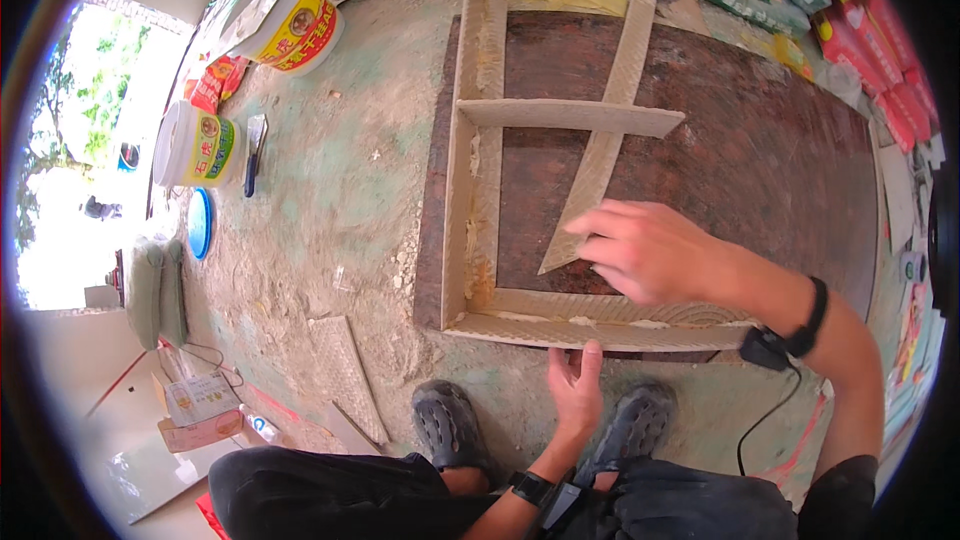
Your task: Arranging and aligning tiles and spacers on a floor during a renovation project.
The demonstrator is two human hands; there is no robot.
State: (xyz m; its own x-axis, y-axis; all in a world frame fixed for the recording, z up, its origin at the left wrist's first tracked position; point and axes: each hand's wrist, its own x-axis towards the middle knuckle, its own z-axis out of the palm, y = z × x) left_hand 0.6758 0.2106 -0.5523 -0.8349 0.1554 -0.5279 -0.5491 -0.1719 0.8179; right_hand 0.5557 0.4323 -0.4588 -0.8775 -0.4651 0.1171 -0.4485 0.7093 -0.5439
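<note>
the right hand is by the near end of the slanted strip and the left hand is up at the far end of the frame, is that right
Not quite: the left hand is not at the far end of the frame. The head view shows it at the frame's near edge. The right hand is indeed by the near end of the slanted strip.

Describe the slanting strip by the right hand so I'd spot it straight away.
Find the big dark brown board on the floor, then the right hand above it. Close by lies one end of the slanting strip, long and pale grey-brown. Unlike the neighbouring strips, it runs diagonally, its near end coming to a point.
</note>
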